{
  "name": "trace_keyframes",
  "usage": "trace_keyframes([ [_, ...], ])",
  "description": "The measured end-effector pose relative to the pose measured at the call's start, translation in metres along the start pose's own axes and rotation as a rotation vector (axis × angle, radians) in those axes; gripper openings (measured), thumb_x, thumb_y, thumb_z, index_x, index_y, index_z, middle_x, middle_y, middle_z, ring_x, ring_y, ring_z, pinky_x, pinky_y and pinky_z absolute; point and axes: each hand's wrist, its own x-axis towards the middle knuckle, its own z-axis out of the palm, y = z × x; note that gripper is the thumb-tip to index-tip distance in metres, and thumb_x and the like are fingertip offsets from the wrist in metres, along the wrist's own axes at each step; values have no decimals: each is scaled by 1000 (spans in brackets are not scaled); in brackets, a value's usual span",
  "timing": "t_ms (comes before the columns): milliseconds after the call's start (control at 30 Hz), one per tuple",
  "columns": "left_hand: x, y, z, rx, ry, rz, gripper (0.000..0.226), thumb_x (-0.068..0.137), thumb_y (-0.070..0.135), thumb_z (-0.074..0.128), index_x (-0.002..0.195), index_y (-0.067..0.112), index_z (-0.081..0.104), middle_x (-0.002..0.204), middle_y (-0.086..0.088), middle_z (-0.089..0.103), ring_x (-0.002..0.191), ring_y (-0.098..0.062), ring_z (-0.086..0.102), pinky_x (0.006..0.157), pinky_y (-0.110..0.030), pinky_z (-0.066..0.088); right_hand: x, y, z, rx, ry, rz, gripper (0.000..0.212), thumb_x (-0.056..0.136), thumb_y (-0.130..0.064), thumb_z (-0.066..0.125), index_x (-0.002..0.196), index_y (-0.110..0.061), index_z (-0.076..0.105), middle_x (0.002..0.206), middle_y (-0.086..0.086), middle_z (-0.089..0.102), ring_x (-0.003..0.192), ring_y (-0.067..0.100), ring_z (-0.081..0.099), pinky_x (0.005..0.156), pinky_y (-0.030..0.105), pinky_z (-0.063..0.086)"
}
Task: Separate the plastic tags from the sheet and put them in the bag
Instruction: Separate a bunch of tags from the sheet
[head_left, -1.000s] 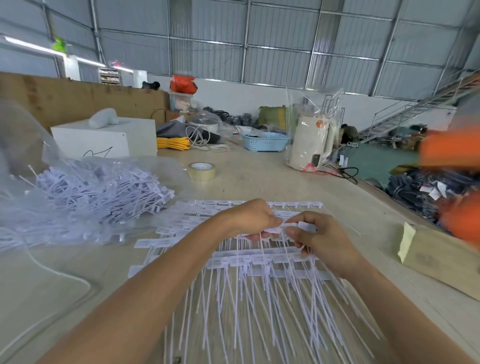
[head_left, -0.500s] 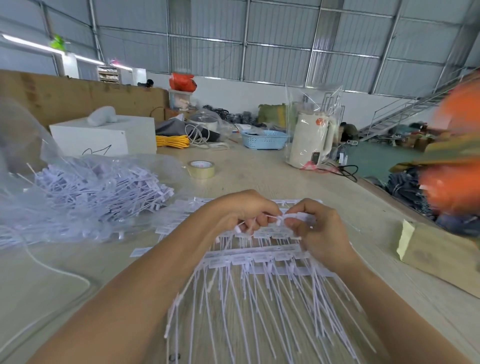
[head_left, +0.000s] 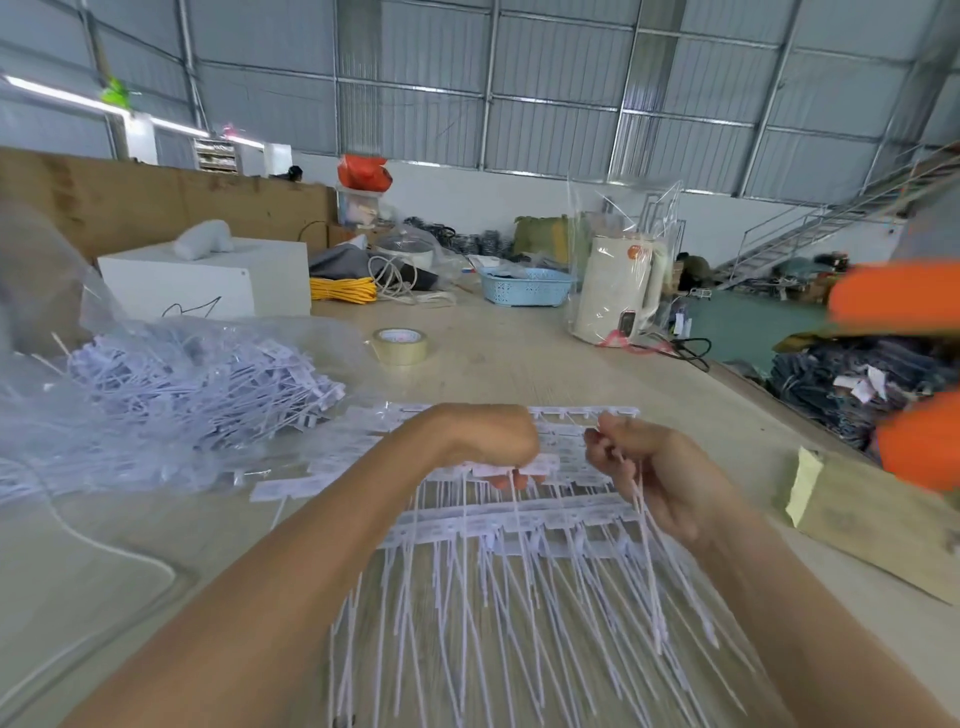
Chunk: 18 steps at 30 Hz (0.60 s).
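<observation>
A sheet of white plastic tags (head_left: 519, 525) lies on the wooden table in front of me, its long thin tails pointing toward me. My left hand (head_left: 488, 441) curls down over the sheet's upper rows and grips the tag heads. My right hand (head_left: 649, 467) is just to the right of it, lifted a little, pinching a few loose tags (head_left: 644, 545) whose tails hang down. At the left lies a clear plastic bag (head_left: 171, 384) holding a heap of separated tags.
A tape roll (head_left: 401, 345) sits beyond the sheet. A white box (head_left: 208, 280), blue basket (head_left: 524, 286) and bagged white kettle (head_left: 618, 291) stand farther back. A cardboard box (head_left: 878, 525) lies at the right edge. A blurred person in orange (head_left: 904, 301) is at far right.
My hands, close together on one row before, have come apart. My right hand has pulled away to the right with loose tags; my left stays on the sheet.
</observation>
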Motion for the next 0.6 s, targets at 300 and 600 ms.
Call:
trace_keyframes([
  [300,-2,2,-3,123,102,57,39,89,4,51,127,12,48,102,1,53,84,-15,53,56,-19,37,-1,31,8,-477,-70,-54,17,88,-11,62,71,-7,63,85,19,71,77,30,64,65,35,47],
  [600,-1,-4,-7,26,92,82,12,92,21,58,100,13,61,81,0,48,79,-17,45,68,-24,34,-4,22,12,-423,-14,-264,11,82,3,64,76,-4,58,54,1,58,44,11,56,46,21,50],
])
